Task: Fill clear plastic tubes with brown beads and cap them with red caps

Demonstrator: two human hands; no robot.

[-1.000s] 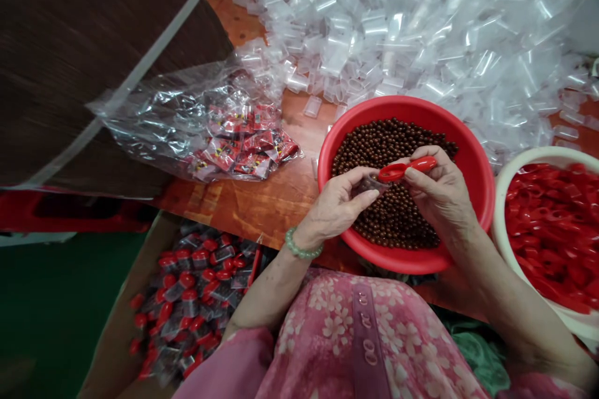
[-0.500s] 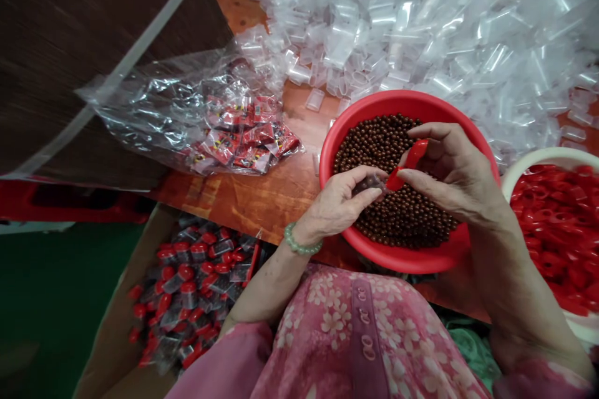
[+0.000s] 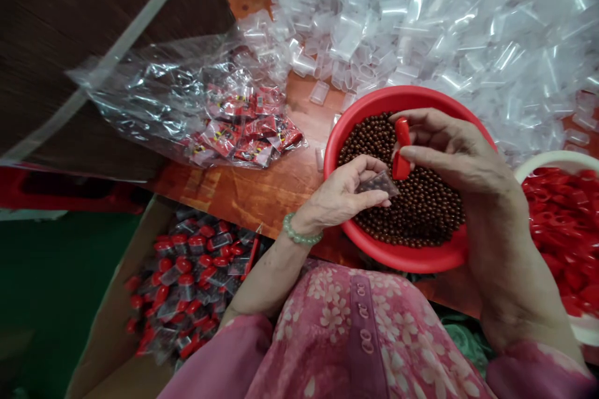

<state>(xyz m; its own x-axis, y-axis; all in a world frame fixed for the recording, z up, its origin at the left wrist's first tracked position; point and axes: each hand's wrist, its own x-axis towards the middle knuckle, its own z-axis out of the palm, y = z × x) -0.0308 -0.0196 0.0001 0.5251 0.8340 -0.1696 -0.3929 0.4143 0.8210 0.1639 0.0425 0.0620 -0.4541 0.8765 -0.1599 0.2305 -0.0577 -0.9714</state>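
Note:
Over a red basin (image 3: 334, 137) of small brown balls (image 3: 421, 212), my left hand (image 3: 344, 196) is closed on a clear plastic container (image 3: 380, 184), with dark balls showing through its wall. My right hand (image 3: 444, 143) pinches a red plastic scoop-like piece (image 3: 402, 143) between thumb and fingers, its lower end pointing down. The red piece is just to the right of the container's end, with a small gap between them. Part of the container is hidden by my left fingers.
Behind the basin spreads a heap of clear containers (image 3: 397, 19). Red plastic caps (image 3: 561, 224) fill a white tub (image 3: 538, 165) at right. A clear bag of red packets (image 3: 253, 128) lies left on the wooden table (image 3: 224, 196). Below stands a cardboard box (image 3: 116, 299) of red-capped containers (image 3: 187, 280).
My right hand has drawn the red piece up and away from the container, turning it nearly upright. The container, tilted in my left hand, now shows more plainly.

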